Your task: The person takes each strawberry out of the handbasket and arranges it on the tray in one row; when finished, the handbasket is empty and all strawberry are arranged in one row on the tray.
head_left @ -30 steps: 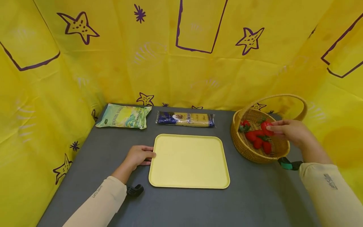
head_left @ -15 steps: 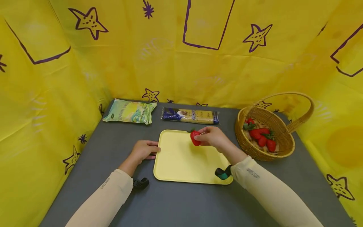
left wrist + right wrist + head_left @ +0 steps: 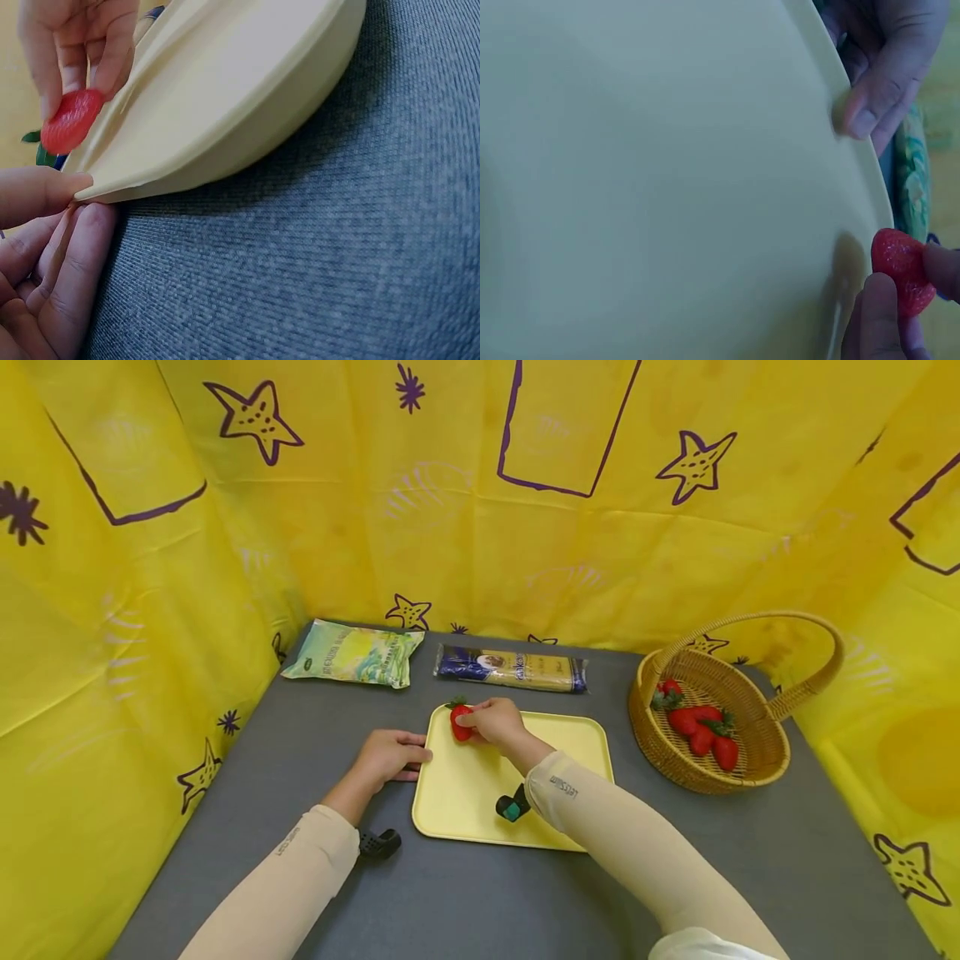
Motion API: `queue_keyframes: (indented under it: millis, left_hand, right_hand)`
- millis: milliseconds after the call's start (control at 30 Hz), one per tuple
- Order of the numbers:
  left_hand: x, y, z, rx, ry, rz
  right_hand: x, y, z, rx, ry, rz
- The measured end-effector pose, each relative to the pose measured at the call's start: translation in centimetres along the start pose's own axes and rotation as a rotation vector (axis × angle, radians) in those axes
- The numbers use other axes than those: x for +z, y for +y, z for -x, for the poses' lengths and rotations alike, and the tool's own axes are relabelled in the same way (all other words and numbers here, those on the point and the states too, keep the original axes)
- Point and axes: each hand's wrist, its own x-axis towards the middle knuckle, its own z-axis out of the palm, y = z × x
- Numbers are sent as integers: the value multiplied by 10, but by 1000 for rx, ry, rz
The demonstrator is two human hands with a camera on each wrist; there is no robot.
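Note:
My right hand (image 3: 498, 723) pinches a red strawberry (image 3: 461, 724) with green leaves over the back left corner of the pale yellow tray (image 3: 517, 793). In the right wrist view the strawberry (image 3: 901, 270) sits between thumb and fingers, close to the tray's rim. At the tray's left edge, my left hand (image 3: 387, 757) grips the rim; the left wrist view shows its thumb on top and fingers (image 3: 82, 255) underneath. Several more strawberries (image 3: 703, 727) lie in a woven basket (image 3: 675, 768) with a tall arched handle, to the right of the tray.
Behind the tray lie a green and yellow printed bag (image 3: 352, 653) and a long blue and gold packet (image 3: 513, 668). Yellow patterned cloth (image 3: 480, 552) hangs around the back and sides of the grey tabletop (image 3: 480, 902).
My right hand has carried a strawberry from the basket leftward across the tray to its back left corner. My left hand keeps its grip on the tray's rim.

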Motion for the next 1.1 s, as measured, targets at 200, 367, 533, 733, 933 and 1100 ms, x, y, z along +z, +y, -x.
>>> queue_keyframes:
  millis: [200, 367, 533, 733, 933, 1100]
  left_hand:
    - [7, 3, -4, 16, -10, 4]
    - [13, 8, -6, 22, -17, -5]
    - [17, 10, -7, 27, -34, -10]
    - [11, 6, -6, 24, -34, -20]
    - [2, 1, -6, 19, -29, -12]
    - [-2, -1, -5, 30, -26, 1]
  right_hand:
    - [8, -2, -2, 8, 35, 34]
    - [7, 0, -2, 11, 55, 81]
    - [5, 2, -5, 18, 86, 93]
    - [8, 4, -6, -5, 65, 150]
    - [-29, -15, 15, -118, -120, 216]
    - [-119, -52, 44, -168, -563, 294]
